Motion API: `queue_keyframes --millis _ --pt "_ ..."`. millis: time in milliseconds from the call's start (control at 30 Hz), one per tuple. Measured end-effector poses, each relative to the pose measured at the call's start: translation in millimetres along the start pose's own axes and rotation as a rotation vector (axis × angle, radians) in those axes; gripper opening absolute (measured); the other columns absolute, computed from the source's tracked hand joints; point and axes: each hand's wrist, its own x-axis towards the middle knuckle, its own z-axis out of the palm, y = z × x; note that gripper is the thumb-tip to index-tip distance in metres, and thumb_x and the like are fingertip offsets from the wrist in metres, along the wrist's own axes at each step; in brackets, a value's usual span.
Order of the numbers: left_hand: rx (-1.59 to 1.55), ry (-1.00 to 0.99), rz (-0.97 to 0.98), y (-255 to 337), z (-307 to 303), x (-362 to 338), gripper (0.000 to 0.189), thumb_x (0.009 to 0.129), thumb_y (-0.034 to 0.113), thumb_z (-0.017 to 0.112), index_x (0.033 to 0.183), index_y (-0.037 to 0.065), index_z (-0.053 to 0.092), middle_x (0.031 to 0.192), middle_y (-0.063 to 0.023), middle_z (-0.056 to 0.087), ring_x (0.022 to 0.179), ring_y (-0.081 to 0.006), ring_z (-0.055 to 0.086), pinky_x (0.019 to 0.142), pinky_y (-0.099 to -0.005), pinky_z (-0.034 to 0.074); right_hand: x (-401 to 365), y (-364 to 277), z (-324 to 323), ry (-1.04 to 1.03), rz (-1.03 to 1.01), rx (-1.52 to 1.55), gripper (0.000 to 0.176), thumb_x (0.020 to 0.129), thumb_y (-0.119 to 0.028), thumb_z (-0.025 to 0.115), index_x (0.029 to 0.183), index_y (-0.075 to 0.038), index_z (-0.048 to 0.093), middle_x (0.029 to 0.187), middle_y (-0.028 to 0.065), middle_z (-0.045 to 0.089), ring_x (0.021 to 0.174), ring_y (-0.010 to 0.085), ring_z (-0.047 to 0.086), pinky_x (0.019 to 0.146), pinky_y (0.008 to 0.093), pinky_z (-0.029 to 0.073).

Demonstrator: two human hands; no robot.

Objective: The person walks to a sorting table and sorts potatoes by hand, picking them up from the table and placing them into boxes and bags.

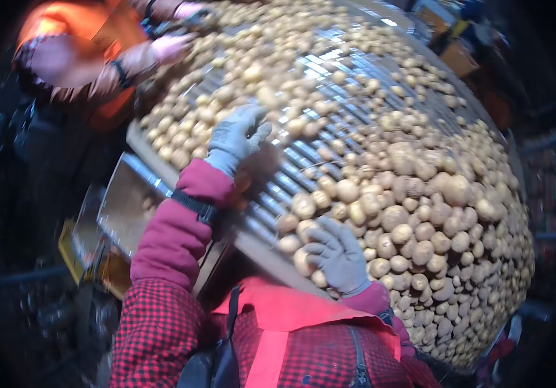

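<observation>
Many potatoes (413, 194) lie over a metal roller table (297, 165), heaped thickest on the right. My left hand (237, 134), in a grey glove, is raised over the rollers near the left potatoes, its fingers curled; whether something is inside them is hidden. At the near edge, my right hand (339, 253), also gloved in grey, rests on potatoes with its fingers spread. A blurred brown shape is beside my left wrist, too smeared to make out.
A co-worker in an orange vest (119, 29) reaches over the potatoes at the upper left. Below them, a chute (129, 207) stands beside the table's rim (155, 155). Cardboard (459, 58) is beyond the far right edge.
</observation>
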Motion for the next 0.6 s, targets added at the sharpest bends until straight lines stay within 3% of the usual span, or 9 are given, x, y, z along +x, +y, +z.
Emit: queue_keyframes --millis 67,100,133,233,300,367,433,567,600 --pt "-0.074 0.148 -0.164 0 -44 -60 0.038 0.094 0.024 0.076 0.124 0.003 0.068 0.113 -0.0133 0.072 0.102 -0.0221 0.069 0.09 -0.0337 0.054 -4 1 9 0.084 -0.043 -0.153 0.051 0.107 -0.021 0.044 0.154 -0.002 0.036 0.141 0.0216 0.055 0.11 0.0319 0.064 0.092 0.041 0.056" --pt "0.052 0.264 -0.138 -10 -66 -94 0.036 0.094 0.023 0.076 0.125 0.005 0.07 0.108 -0.0088 0.073 0.094 -0.0166 0.068 0.084 -0.029 0.055 -4 2 13 0.142 -0.051 -0.211 0.052 0.106 -0.019 0.046 0.153 -0.002 0.036 0.141 0.0215 0.055 0.109 0.031 0.065 0.091 0.04 0.057" --pt "-0.058 0.313 -0.338 -15 -92 -129 0.037 0.094 0.024 0.077 0.125 0.005 0.069 0.111 -0.0094 0.073 0.098 -0.0172 0.068 0.087 -0.0304 0.055 -5 5 18 0.211 -0.082 -0.25 0.053 0.104 -0.018 0.05 0.153 -0.001 0.037 0.141 0.0224 0.055 0.109 0.0299 0.066 0.089 0.0385 0.058" --pt "-0.145 0.557 -0.734 -22 -166 -243 0.036 0.096 0.02 0.075 0.126 0.002 0.068 0.116 -0.0089 0.072 0.102 -0.0142 0.068 0.089 -0.0284 0.054 -6 2 8 0.174 -0.008 -0.111 0.057 0.11 -0.032 0.042 0.157 -0.003 0.031 0.146 0.0251 0.052 0.116 0.0368 0.064 0.094 0.0452 0.058" --pt "-0.046 0.76 -0.71 -44 -201 -340 0.036 0.098 0.018 0.072 0.128 0.0 0.065 0.109 -0.0069 0.072 0.091 -0.0128 0.068 0.081 -0.0252 0.055 -5 -2 5 0.177 0.024 -0.102 0.06 0.111 -0.04 0.037 0.159 -0.005 0.028 0.146 0.0255 0.052 0.118 0.0389 0.063 0.096 0.0484 0.057" --pt "-0.088 0.922 -0.932 -31 -231 -429 0.04 0.099 0.02 0.071 0.132 0.0 0.063 0.102 -0.0041 0.069 0.083 -0.009 0.064 0.072 -0.0222 0.052 -5 -6 0 0.113 0.039 -0.145 0.06 0.111 -0.04 0.037 0.159 -0.006 0.028 0.147 0.025 0.051 0.123 0.0375 0.062 0.101 0.0496 0.055" --pt "0.052 1.105 -1.152 2 -236 -494 0.032 0.101 0.021 0.068 0.125 0.001 0.065 0.093 -0.0006 0.065 0.074 -0.0052 0.058 0.063 -0.0208 0.048 -4 -7 0 0.109 0.051 -0.159 0.059 0.11 -0.04 0.039 0.159 -0.007 0.029 0.147 0.0241 0.051 0.123 0.0362 0.062 0.103 0.05 0.054" --pt "-0.066 1.299 -1.282 33 -205 -641 0.014 0.102 0.016 0.062 0.114 0.01 0.065 0.084 0.0024 0.06 0.068 -0.0051 0.054 0.053 -0.0223 0.042 -3 -13 -15 0.039 0.072 -0.161 0.059 0.111 -0.038 0.039 0.161 -0.01 0.026 0.155 0.0224 0.043 0.132 0.0372 0.056 0.106 0.0531 0.051" --pt "-0.059 1.222 -1.371 39 -192 -675 0.014 0.101 0.016 0.062 0.114 0.011 0.065 0.084 0.0017 0.06 0.068 -0.0058 0.055 0.053 -0.0239 0.043 -2 -13 -17 0.005 0.089 -0.127 0.059 0.111 -0.038 0.039 0.161 -0.01 0.026 0.156 0.0224 0.042 0.133 0.0381 0.054 0.108 0.0542 0.049"
